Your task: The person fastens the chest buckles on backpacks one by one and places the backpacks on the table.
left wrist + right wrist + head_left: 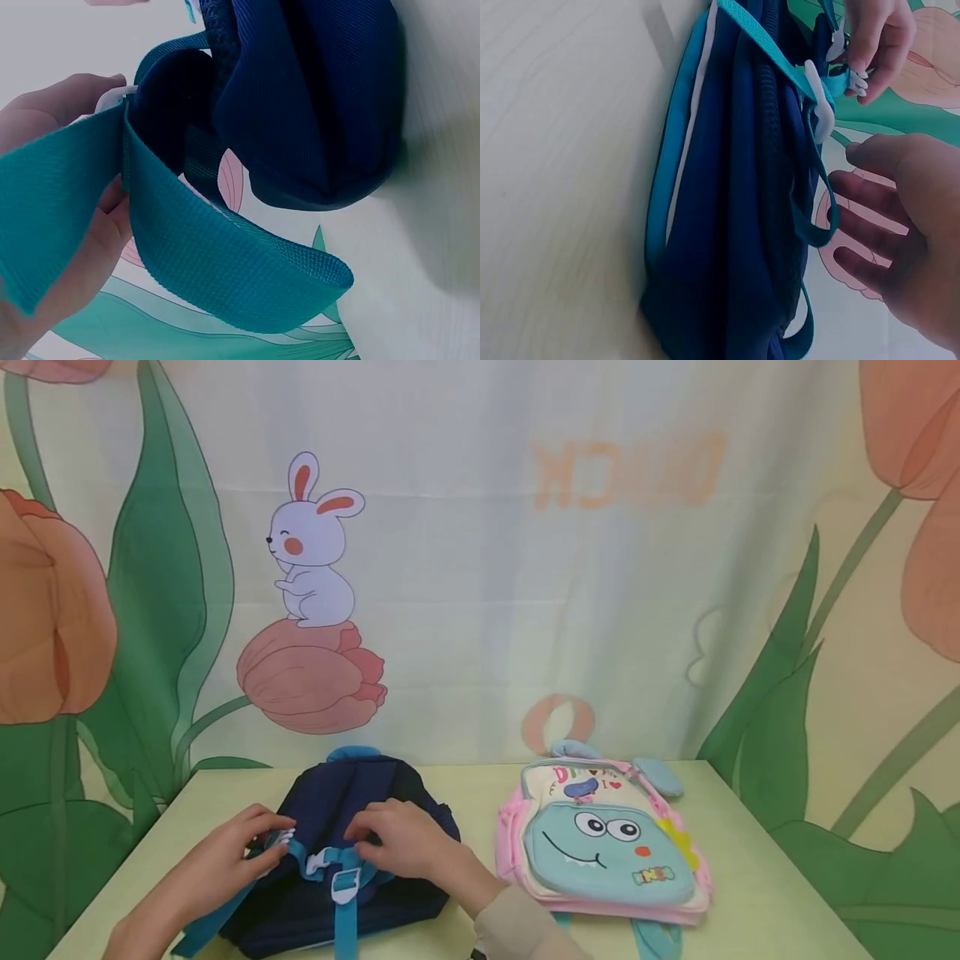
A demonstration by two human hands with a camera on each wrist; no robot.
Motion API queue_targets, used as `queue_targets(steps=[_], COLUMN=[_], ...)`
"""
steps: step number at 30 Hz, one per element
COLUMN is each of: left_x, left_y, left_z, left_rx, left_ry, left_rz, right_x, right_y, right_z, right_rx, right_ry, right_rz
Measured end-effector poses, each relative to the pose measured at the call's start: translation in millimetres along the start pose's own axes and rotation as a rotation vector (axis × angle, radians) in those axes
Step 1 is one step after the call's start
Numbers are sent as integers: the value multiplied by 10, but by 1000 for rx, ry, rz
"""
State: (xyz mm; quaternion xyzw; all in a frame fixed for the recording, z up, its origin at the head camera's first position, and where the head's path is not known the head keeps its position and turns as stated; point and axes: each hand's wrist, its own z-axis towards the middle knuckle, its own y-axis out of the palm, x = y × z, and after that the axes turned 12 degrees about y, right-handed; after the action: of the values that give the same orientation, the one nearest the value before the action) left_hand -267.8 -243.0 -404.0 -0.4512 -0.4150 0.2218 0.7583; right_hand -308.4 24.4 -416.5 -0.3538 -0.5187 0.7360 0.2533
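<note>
A navy backpack with blue straps lies on the table, its strap side up. My left hand pinches a white buckle piece at its left side; pale prongs of this piece stick out past the fingers in the right wrist view. A wide teal strap loops down from that hand. Over the middle of the pack is my right hand, its fingers loosely bent and holding nothing, beside a hanging strap loop. Near it are another white buckle part and a white strap slider.
To the right lies a pink and light-blue backpack with a cartoon face on its front pocket. Behind the pale table hangs a curtain printed with tulips and a rabbit.
</note>
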Motion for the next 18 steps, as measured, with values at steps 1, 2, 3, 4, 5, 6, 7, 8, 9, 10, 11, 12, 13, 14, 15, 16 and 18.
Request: queue_targets(steps=[1, 2, 3, 4, 5, 6, 7, 8, 9, 10, 11, 12, 13, 14, 15, 16, 18], left_x=[-3, -4, -6, -7, -9, -9, -10, -8, -8, -8, -8, -9, -12, -15, -20, -23, -32], left_y=[-2, -2, -2, 1, 3, 4, 5, 6, 8, 8, 8, 8, 10, 9, 8, 8, 11], left_z=[-5, -6, -3, 1, 6, 11, 13, 14, 12, 8, 4, 0, -3, -6, -6, -8, -17], left_rx=[3, 6, 8, 10, 12, 13, 14, 16, 15, 17, 17, 16, 13, 10, 7, 4, -4], left_ry=[9, 11, 17, 21, 26, 26, 24, 16, 14, 13, 11, 9, 7, 7, 2, -7, -15], left_rz=[4, 6, 7, 8, 7, 9, 11, 14, 16, 18, 18, 17, 15, 12, 8, 3, -5], right_x=[-13, -22, -27, -30, -33, -36, -39, -44, -48, -54, -59, -65, -70, -77, -83, -93, -114], right_y=[15, 27, 38, 47, 54, 61, 71, 81, 95, 109, 127, 146, 169, 192, 215, 240, 291], right_z=[18, 33, 47, 57, 68, 76, 85, 94, 103, 111, 120, 128, 136, 143, 150, 154, 161], right_rx=[-7, -11, -14, -15, -16, -16, -17, -19, -20, -21, -20, -21, -25, -29, -34, -40, -55], right_ry=[4, 11, 20, 28, 36, 39, 41, 41, 43, 45, 48, 56, 71, 88, 104, 119, 149], right_rz=[-2, -7, -12, -18, -23, -24, -26, -26, -27, -27, -31, -37, -45, -54, -67, -80, -99])
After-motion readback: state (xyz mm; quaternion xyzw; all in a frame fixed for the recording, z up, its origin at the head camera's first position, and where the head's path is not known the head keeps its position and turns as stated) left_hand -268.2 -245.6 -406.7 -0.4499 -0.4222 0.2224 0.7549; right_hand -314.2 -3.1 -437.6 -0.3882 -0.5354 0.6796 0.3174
